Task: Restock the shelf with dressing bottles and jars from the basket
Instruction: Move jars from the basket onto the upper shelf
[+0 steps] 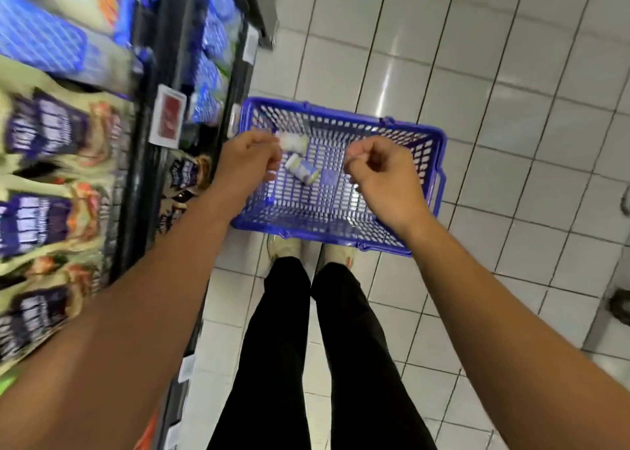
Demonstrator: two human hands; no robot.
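Observation:
A blue plastic basket (pixel 341 211) stands on the floor in front of my feet. Two small white jars lie on its bottom: one (pixel 295 142) near the far left corner, the other (pixel 303 171) just below it, tilted. My left hand (pixel 247 160) hovers over the basket's left side with its fingers curled, fingertips close to the upper jar in the picture; it holds nothing that I can see. Over the right half, my right hand (pixel 383 177) is curled with thumb against forefinger and is empty. The shelf (pixel 143 163) runs along the left.
The shelf holds blurred rows of purple-labelled dressing pouches (pixel 44 211) and blue packs (pixel 41 37), with a red price tag (pixel 168 117) on its edge. White floor tiles (pixel 511 108) spread to the right. My black-trousered legs (pixel 306 347) stand just behind the basket.

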